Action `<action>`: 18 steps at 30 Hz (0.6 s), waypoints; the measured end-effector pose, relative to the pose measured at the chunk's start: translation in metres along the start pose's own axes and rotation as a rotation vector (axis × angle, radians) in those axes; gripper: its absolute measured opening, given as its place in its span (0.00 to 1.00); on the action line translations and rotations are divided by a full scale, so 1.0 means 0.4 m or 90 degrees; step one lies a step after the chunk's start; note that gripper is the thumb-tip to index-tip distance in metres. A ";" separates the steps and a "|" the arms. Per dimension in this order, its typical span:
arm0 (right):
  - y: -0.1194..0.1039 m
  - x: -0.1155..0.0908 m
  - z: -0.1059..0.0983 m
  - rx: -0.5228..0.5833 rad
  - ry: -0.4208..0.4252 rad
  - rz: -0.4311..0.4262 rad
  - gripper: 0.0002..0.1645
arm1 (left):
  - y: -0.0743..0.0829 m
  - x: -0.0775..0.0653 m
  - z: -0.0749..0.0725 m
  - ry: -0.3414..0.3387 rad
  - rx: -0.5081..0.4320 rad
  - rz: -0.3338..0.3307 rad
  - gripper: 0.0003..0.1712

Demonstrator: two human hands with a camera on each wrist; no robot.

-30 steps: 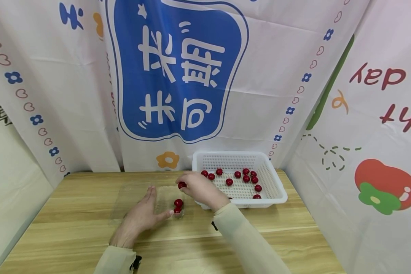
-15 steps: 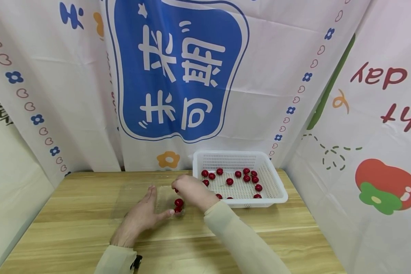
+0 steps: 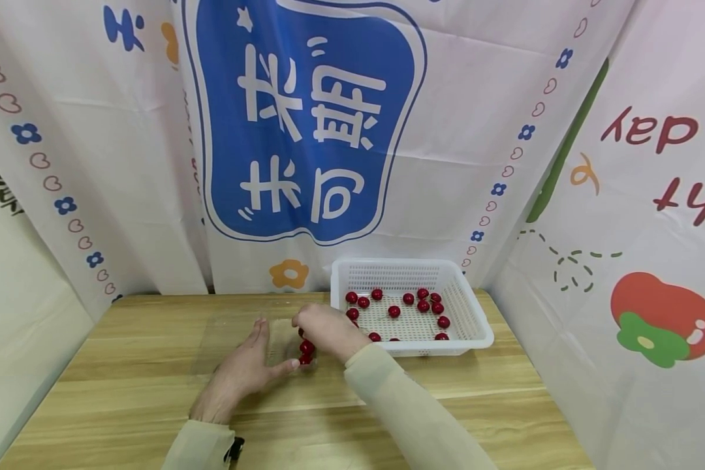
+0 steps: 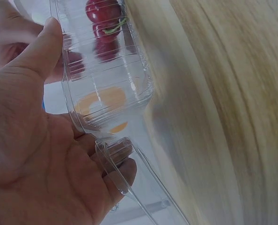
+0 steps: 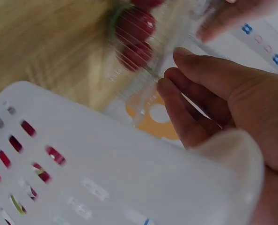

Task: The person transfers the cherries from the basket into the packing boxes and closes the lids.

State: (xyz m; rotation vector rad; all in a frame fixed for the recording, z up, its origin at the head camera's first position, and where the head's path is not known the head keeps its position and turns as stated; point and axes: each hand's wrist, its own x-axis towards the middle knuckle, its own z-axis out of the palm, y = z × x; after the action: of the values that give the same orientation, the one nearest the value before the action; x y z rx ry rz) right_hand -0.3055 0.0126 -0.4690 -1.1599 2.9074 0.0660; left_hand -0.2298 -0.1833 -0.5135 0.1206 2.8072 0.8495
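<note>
A clear plastic clamshell box [image 3: 279,341] lies on the table with its lid [image 3: 214,343] folded back to the left. My left hand [image 3: 243,372] steadies it, thumb along the near rim and fingers curled behind the hinge side in the left wrist view. Red cherries [image 3: 307,348] sit in a line at the box's right side. My right hand [image 3: 331,329] is over the far right part of the box. In the right wrist view its fingertips meet the green stem of a cherry [image 5: 135,55], which rests low beside another cherry [image 5: 135,24].
A white perforated plastic basket [image 3: 486,336] stands right of the box, close by my right wrist, with several cherries [image 3: 394,312] scattered in it. Behind the wooden table [image 3: 123,365] hangs a printed white curtain [image 3: 458,98].
My right hand has moved left and down from beside the basket to the box, bringing a cherry in next to the others. My left hand has stayed in place.
</note>
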 end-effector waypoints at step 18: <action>0.139 -0.086 -0.089 0.159 0.062 0.061 0.22 | 0.003 -0.001 0.003 0.005 -0.001 -0.008 0.78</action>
State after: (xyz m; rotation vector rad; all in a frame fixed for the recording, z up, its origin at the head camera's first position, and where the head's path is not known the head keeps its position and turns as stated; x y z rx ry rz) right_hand -0.3185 0.0750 -0.4305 -1.0113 2.9419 -0.3507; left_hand -0.2290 -0.1818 -0.5135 0.1003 2.8116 0.8508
